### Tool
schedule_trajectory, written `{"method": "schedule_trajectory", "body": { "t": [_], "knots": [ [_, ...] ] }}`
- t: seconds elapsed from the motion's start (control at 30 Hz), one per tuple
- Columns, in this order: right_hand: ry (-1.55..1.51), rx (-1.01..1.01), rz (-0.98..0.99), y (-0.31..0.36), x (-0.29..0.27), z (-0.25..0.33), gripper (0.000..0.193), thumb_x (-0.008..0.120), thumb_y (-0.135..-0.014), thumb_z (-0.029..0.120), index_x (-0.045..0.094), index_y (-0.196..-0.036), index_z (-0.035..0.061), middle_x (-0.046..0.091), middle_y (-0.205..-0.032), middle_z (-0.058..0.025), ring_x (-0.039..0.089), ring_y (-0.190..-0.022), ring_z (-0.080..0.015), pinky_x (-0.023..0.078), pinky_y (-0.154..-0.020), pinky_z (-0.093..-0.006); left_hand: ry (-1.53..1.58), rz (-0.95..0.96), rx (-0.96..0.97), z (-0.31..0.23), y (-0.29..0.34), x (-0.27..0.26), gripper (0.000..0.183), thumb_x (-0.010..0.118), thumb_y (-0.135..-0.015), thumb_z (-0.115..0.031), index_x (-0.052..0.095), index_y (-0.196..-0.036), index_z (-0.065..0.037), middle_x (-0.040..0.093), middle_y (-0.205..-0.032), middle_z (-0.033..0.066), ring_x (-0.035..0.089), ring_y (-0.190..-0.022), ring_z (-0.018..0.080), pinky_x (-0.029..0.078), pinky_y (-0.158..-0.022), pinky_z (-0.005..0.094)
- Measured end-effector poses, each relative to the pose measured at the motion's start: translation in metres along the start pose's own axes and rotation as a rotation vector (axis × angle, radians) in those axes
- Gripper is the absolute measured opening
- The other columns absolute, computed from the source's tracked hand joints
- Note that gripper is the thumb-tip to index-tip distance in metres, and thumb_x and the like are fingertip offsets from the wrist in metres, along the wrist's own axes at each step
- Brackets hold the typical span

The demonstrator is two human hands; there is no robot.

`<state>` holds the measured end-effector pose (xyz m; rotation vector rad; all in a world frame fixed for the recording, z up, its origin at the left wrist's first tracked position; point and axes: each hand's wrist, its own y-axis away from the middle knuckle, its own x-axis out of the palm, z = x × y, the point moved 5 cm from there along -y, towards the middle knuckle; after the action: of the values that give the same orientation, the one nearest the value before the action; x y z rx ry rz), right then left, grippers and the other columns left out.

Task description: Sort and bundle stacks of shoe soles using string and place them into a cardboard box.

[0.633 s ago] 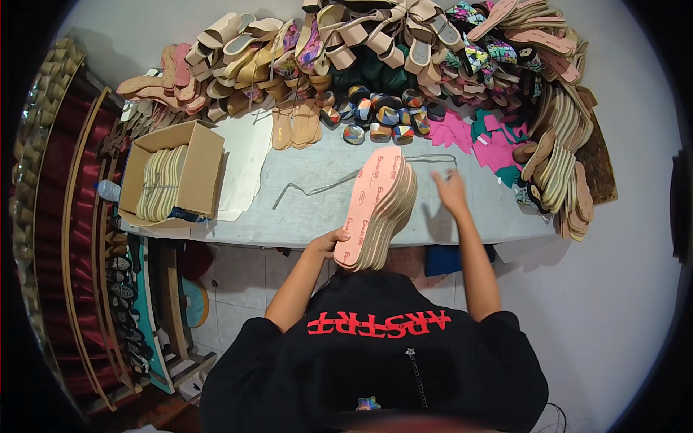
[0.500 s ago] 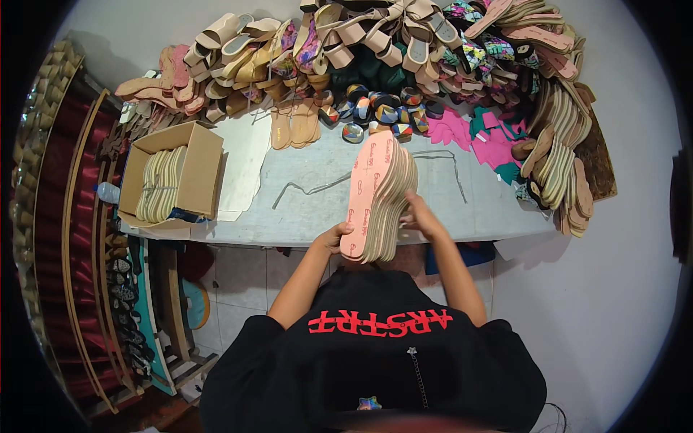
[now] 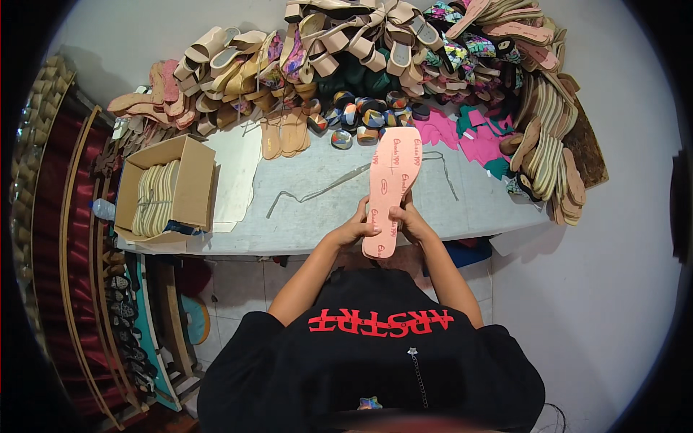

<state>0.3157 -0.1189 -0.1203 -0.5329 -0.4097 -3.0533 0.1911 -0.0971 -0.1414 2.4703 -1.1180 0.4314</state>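
Between my two hands I hold a stack of insoles (image 3: 390, 173), its pink printed top face turned up toward me and its layered side now mostly hidden. My left hand (image 3: 355, 225) grips the left edge near the heel end, thumb on top. My right hand (image 3: 411, 220) is closed around the opposite edge, its thumb also on the pink face. The stack is held above the front edge of the table. On the tabletop behind it lies a thin grey strip (image 3: 317, 190), bent at its ends and passing partly out of sight behind the stack.
A cardboard box (image 3: 195, 180) with tied insoles stands at the table's left. Heaped sandals (image 3: 332, 43) line the back, with colourful patterned heels (image 3: 367, 117) before them. Tan insoles (image 3: 285, 133) lie nearby. Pink scraps (image 3: 480, 141) and striped-edged insole stacks (image 3: 552, 155) fill the right side.
The stack has turned so its pink face points up and its layered side is out of sight. My right hand has moved from the side onto the stack, thumb on top.
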Motion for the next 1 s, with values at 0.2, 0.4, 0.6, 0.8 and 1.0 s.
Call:
{"method": "schedule_trajectory", "body": {
  "t": [0.2, 0.4, 0.6, 0.8, 1.0],
  "knots": [
    [-0.393, -0.029, 0.070, -0.012, -0.027, -0.026, 0.067, 0.060, -0.070, 0.030, 0.032, -0.123, 0.0006, 0.053, -0.103, -0.0151, 0.059, -0.087, -0.0236, 0.050, -0.076, -0.0345, -0.070, -0.073, -0.111, -0.014, -0.015, 0.019, 0.112, 0.073, -0.058, -0.030, -0.006, -0.132, -0.002, 0.032, -0.123, 0.0259, 0.036, -0.117, 0.0306, 0.030, -0.097, 0.0375],
    [-0.515, -0.052, 0.113, -0.009, -0.033, -0.017, 0.066, 0.057, -0.069, 0.038, 0.039, -0.118, -0.0028, 0.055, -0.100, -0.0165, 0.059, -0.086, -0.0244, 0.050, -0.076, -0.0356, -0.388, -0.208, -0.143, -0.004, -0.037, 0.013, 0.110, 0.069, -0.065, -0.045, -0.007, -0.131, 0.000, 0.033, -0.122, 0.0288, 0.038, -0.115, 0.0317, 0.034, -0.093, 0.0357],
    [-0.449, -0.037, 0.204, -0.015, -0.043, -0.032, 0.058, 0.058, -0.069, 0.040, 0.047, -0.110, -0.0003, 0.058, -0.096, -0.0112, 0.060, -0.082, -0.0191, 0.051, -0.075, -0.0323, -0.152, -0.333, -0.210, -0.005, -0.051, 0.017, 0.100, 0.054, -0.070, -0.061, 0.001, -0.130, -0.001, 0.030, -0.123, 0.0303, 0.039, -0.113, 0.0327, 0.035, -0.092, 0.0339],
    [-0.475, -0.070, 0.157, -0.014, -0.040, -0.018, 0.061, 0.060, -0.069, 0.040, 0.046, -0.112, 0.0002, 0.058, -0.096, -0.0110, 0.060, -0.082, -0.0194, 0.051, -0.074, -0.0318, -0.397, -0.638, 0.069, -0.001, -0.060, 0.013, 0.097, 0.043, -0.069, -0.069, 0.007, -0.134, -0.007, 0.024, -0.126, 0.0320, 0.024, -0.120, 0.0418, 0.018, -0.099, 0.0462],
    [-0.482, -0.061, 0.119, -0.013, -0.049, -0.022, 0.068, 0.067, -0.064, 0.040, 0.045, -0.114, 0.0002, 0.058, -0.096, -0.0112, 0.061, -0.081, -0.0202, 0.052, -0.073, -0.0325, -0.447, -0.683, -0.153, -0.019, -0.056, 0.027, 0.099, 0.043, -0.065, -0.073, 0.006, -0.135, -0.014, 0.022, -0.127, 0.0302, 0.023, -0.119, 0.0434, 0.016, -0.097, 0.0517]
  ]
}}
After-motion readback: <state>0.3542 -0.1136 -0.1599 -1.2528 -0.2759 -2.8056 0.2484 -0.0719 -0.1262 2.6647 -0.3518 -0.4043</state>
